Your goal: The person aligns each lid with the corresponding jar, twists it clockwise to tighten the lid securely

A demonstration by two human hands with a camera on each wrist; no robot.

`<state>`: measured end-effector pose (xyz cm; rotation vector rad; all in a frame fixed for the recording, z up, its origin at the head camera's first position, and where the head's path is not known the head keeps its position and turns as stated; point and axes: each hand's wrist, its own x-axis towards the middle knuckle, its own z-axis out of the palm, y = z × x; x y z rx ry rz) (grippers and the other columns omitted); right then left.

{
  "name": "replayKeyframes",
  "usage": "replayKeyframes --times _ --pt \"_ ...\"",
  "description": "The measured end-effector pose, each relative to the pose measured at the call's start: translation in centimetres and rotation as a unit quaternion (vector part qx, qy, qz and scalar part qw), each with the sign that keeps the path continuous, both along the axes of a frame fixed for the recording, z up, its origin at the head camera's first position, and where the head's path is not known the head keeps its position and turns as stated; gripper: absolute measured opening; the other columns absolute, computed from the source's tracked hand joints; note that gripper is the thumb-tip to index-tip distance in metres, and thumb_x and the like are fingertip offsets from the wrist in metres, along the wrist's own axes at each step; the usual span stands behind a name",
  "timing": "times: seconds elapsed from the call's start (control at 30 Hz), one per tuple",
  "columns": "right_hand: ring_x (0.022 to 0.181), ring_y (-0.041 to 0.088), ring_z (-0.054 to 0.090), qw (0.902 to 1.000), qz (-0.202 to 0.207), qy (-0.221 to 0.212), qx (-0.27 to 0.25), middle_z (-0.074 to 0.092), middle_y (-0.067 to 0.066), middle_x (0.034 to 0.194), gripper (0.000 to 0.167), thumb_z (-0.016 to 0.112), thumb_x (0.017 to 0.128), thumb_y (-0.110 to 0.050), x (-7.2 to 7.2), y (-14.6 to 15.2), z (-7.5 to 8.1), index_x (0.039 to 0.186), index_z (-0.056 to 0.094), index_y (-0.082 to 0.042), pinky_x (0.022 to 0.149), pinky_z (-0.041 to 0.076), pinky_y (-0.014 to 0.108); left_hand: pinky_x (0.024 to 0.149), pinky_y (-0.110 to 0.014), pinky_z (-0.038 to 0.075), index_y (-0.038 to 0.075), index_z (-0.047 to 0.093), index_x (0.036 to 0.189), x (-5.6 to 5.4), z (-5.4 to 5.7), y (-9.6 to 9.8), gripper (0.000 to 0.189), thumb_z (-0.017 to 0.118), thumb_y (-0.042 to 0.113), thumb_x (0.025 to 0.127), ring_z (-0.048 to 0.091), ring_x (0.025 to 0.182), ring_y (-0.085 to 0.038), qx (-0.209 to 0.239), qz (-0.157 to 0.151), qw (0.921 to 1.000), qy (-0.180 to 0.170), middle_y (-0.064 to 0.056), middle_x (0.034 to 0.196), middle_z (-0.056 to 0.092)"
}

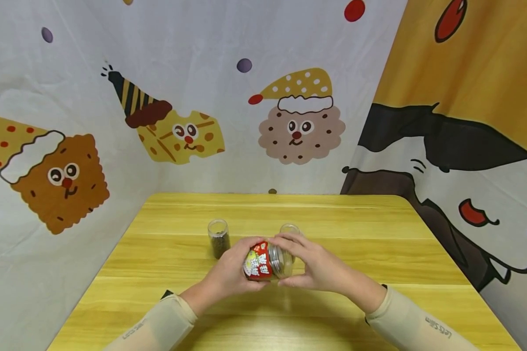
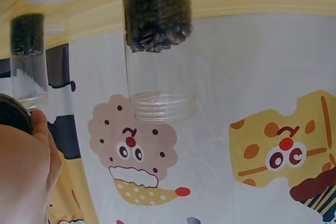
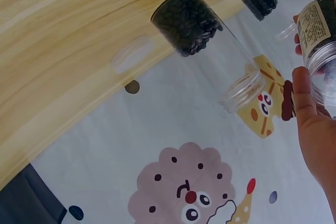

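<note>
My left hand [image 1: 234, 268] holds a clear plastic jar with a red and white label [image 1: 258, 262], tipped on its side with its mouth end to the right. Around that threaded neck end curl the fingers and thumb of my right hand [image 1: 314, 261]. The right wrist view shows the jar's pale paper label [image 3: 314, 27] and its ringed, see-through mouth [image 3: 326, 69] beside my right thumb. A dark round end of the jar [image 2: 13, 114] shows past my left hand in the left wrist view.
An uncapped clear jar part filled with dark beans [image 1: 219, 243] stands left of my hands. Another such jar [image 1: 289, 228] is behind my right hand, largely hidden in the head view. Translucent lids [image 3: 131, 53] lie on the wooden table [image 1: 158, 292]. Printed cloth walls surround it.
</note>
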<state>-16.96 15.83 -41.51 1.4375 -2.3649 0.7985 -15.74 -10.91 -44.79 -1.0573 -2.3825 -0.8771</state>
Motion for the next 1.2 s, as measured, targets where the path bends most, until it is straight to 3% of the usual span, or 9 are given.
replayKeyframes --times 0.13,0.3,0.8,0.9,1.0,1.1,1.2 --pt "0.132 0.029 0.066 0.9999 -0.008 -0.008 0.005 0.055 0.014 0.154 0.09 0.092 0.084 -0.036 0.11 -0.04 -0.06 0.16 0.048 -0.015 0.105 0.062 0.038 0.105 -0.038 0.063 0.005 0.051 0.145 0.08 -0.12 0.13 0.105 0.107 0.023 0.058 0.069 0.121 -0.024 0.003 0.003 0.9999 0.014 -0.01 0.136 0.068" --pt "0.118 0.022 0.072 0.9992 -0.03 -0.02 0.016 0.056 0.016 0.155 0.088 0.087 0.089 -0.046 0.35 -0.16 -0.22 0.16 0.047 -0.013 0.1 0.065 0.039 0.104 -0.038 0.063 0.004 0.053 0.143 0.14 -0.28 0.22 0.103 0.107 0.022 0.057 0.069 0.119 -0.025 0.009 0.006 0.9996 0.026 -0.011 0.133 0.069" --pt "0.096 0.012 0.072 0.9953 -0.074 -0.059 0.02 0.059 0.016 0.152 0.088 0.084 0.09 -0.052 0.97 -0.44 -0.08 0.162 0.044 -0.022 0.084 0.067 0.029 0.102 -0.038 0.064 0.003 0.055 0.14 0.0 -0.49 0.61 0.102 0.107 0.023 0.055 0.07 0.117 -0.026 0.012 0.016 0.9976 0.066 -0.011 0.129 0.07" --pt "0.105 0.017 0.074 0.9956 -0.075 -0.054 0.017 0.057 0.015 0.155 0.091 0.083 0.089 -0.054 1.01 -0.34 -0.12 0.164 0.042 -0.023 0.089 0.068 0.035 0.101 -0.038 0.064 0.003 0.054 0.14 0.0 -0.36 0.62 0.102 0.107 0.024 0.056 0.07 0.117 -0.025 0.01 0.017 0.998 0.06 -0.011 0.129 0.07" --pt "0.124 0.027 0.07 0.9979 -0.058 -0.024 0.017 0.052 0.015 0.159 0.099 0.087 0.085 -0.053 0.84 -0.1 -0.12 0.165 0.039 -0.02 0.099 0.065 0.043 0.1 -0.037 0.065 0.003 0.054 0.14 -0.03 -0.24 0.51 0.101 0.107 0.025 0.057 0.071 0.115 -0.025 0.009 0.016 0.9988 0.046 -0.012 0.129 0.07" --pt "0.14 0.035 0.061 0.9994 -0.028 0.015 0.014 0.05 0.014 0.16 0.101 0.093 0.081 -0.044 0.57 0.18 0.04 0.164 0.041 -0.017 0.108 0.061 0.046 0.098 -0.036 0.066 0.003 0.053 0.141 -0.09 -0.24 0.32 0.101 0.106 0.025 0.058 0.072 0.114 -0.025 0.01 0.011 0.9994 0.031 -0.012 0.129 0.069" --pt "0.143 0.035 0.058 0.9994 -0.004 0.032 0.008 0.052 0.014 0.159 0.095 0.096 0.08 -0.031 0.38 0.4 0.3 0.16 0.047 -0.017 0.11 0.059 0.044 0.097 -0.035 0.066 0.003 0.052 0.142 -0.15 -0.25 0.17 0.102 0.106 0.026 0.058 0.072 0.114 -0.024 0.012 0.003 0.9997 0.022 -0.012 0.131 0.069"
